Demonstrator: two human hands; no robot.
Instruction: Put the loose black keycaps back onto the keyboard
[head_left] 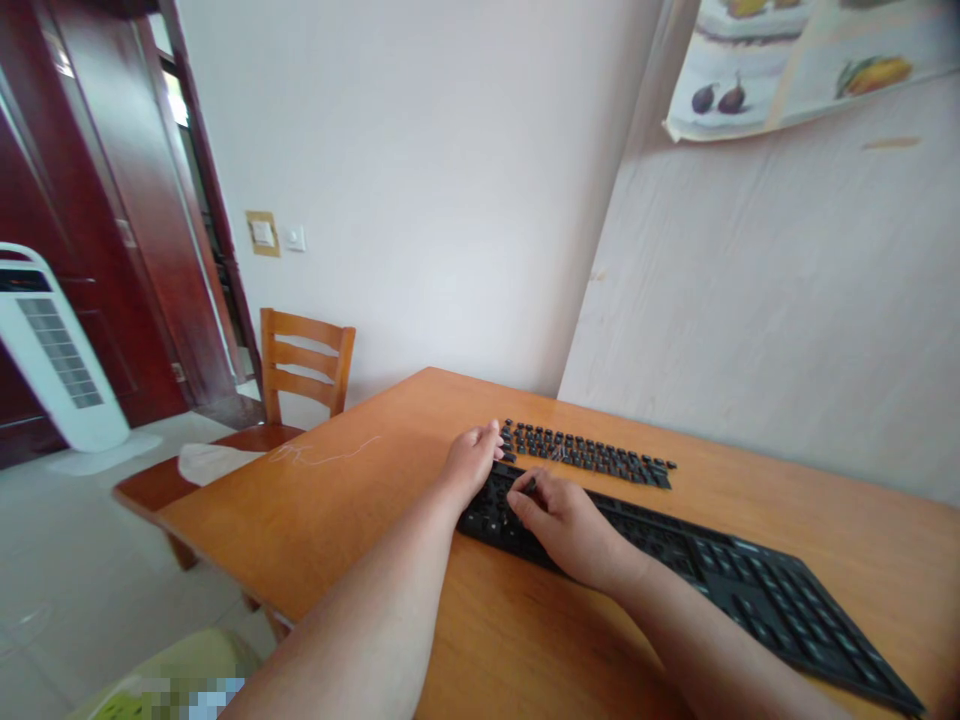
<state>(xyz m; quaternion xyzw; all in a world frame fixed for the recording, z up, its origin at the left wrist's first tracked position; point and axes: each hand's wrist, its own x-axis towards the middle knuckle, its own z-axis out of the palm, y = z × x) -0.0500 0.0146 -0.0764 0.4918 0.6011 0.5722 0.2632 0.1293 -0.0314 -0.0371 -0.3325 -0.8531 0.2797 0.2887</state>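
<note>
A long black keyboard (pixel 720 560) lies slantwise on the wooden table. Its left part shows bare sockets among some keys, while keys still cover the right end. My left hand (pixel 472 458) is at the far left corner of the keyboard, its fingers curled against that edge and partly hidden. Over the left part, my right hand (pixel 566 520) is closed in a pinch, with a small black keycap (pixel 532 486) between thumb and fingers. Just behind the keyboard, loose black keycaps (pixel 592 452) lie in rows on the table.
The wooden table (pixel 360 520) meets the wall at the back. A thin whitish string (pixel 337 457) lies on its left side. Beyond the left edge stand a wooden chair (pixel 304 360) and a white tower fan (pixel 64 350). A fruit picture (pixel 780 80) hangs at upper right.
</note>
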